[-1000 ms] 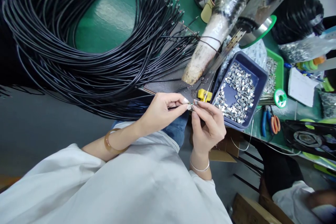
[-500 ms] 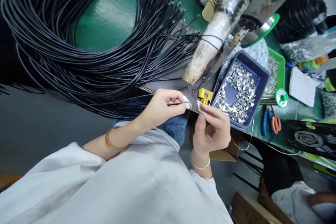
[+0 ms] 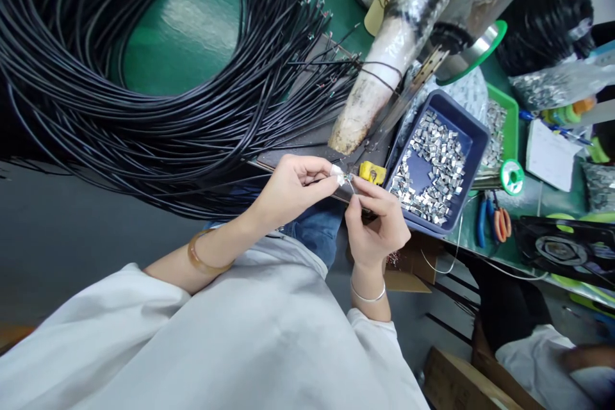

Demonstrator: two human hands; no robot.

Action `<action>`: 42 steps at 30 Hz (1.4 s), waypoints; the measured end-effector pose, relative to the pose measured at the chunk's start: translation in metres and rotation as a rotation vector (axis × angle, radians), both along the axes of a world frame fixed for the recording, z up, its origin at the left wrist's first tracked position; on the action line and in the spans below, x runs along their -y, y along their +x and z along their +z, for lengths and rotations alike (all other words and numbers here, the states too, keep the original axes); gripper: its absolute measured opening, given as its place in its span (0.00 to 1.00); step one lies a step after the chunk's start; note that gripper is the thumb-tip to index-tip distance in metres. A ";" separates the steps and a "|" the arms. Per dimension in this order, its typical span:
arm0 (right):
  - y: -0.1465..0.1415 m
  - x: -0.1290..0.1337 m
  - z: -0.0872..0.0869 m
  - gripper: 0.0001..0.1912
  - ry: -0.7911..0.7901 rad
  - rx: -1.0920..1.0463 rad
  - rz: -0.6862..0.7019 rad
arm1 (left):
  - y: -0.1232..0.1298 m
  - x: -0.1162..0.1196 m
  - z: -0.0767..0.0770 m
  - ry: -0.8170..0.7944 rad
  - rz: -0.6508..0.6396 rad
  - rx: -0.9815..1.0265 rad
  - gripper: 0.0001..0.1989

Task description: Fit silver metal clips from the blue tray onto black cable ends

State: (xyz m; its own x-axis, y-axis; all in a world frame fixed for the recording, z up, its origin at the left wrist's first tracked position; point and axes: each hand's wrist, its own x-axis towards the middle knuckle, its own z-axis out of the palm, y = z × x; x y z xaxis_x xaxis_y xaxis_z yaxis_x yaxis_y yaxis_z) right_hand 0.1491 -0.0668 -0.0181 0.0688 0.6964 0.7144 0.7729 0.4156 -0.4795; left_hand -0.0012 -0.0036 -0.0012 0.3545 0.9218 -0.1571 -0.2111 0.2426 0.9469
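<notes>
My left hand [image 3: 302,182] is closed in a pinch on the end of a black cable, mostly hidden by the fingers. White wrapping covers a fingertip. At its tips shows a small shiny end [image 3: 348,177], too small to make out fully. My right hand [image 3: 377,221] meets it from the right, thumb and fingers pinched close to a thin pale strand [image 3: 352,187]. What those fingers hold is too small to name. Just beyond the hands lies a yellow tool or block [image 3: 372,172], beside a blue tray [image 3: 473,163] of small metal pieces.
A large bundle of black cables [image 3: 182,115] covers the left of the green table [image 3: 192,25]. A wrapped tube [image 3: 365,86] leans over the work spot. Rightward are a green tray [image 3: 512,122], pliers [image 3: 502,224], a paper pad [image 3: 550,157] and a black fan [image 3: 562,253]. Another person sits lower right.
My right hand has moved left and slightly up, so its fingertips now meet the left hand's. The left hand keeps its pinch. The whole view has shifted slightly.
</notes>
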 end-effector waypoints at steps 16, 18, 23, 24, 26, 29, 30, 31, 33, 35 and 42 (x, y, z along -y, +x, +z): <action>0.001 -0.011 -0.002 0.11 0.016 -0.059 0.019 | 0.009 -0.007 0.010 0.009 0.064 -0.027 0.02; 0.000 -0.011 0.000 0.10 0.017 -0.048 0.007 | 0.008 -0.006 0.012 0.023 0.059 -0.052 0.03; -0.001 -0.010 0.004 0.10 0.012 -0.022 -0.006 | 0.006 -0.006 0.015 0.090 0.062 -0.092 0.04; -0.001 -0.010 0.004 0.10 0.012 -0.022 -0.001 | 0.006 -0.007 0.015 0.089 0.060 -0.089 0.03; -0.001 -0.010 0.003 0.10 0.014 -0.032 0.020 | 0.006 -0.008 0.016 0.077 0.058 -0.077 0.03; 0.000 -0.011 0.002 0.10 0.014 -0.041 0.036 | 0.007 -0.010 0.017 0.065 0.059 -0.057 0.03; 0.001 -0.011 0.001 0.10 0.015 -0.039 0.033 | 0.007 -0.010 0.017 0.064 0.058 -0.052 0.03; 0.001 -0.011 0.001 0.10 0.016 -0.035 0.028 | 0.007 -0.010 0.017 0.062 0.058 -0.049 0.03; 0.001 -0.011 0.002 0.10 0.019 -0.028 0.015 | 0.008 -0.009 0.016 0.056 0.057 -0.052 0.03; 0.001 -0.011 0.003 0.09 0.015 -0.017 -0.001 | 0.008 -0.008 0.015 0.052 0.056 -0.059 0.02; -0.003 -0.009 0.006 0.10 0.017 -0.032 -0.033 | 0.006 -0.005 0.010 0.127 0.037 -0.109 0.03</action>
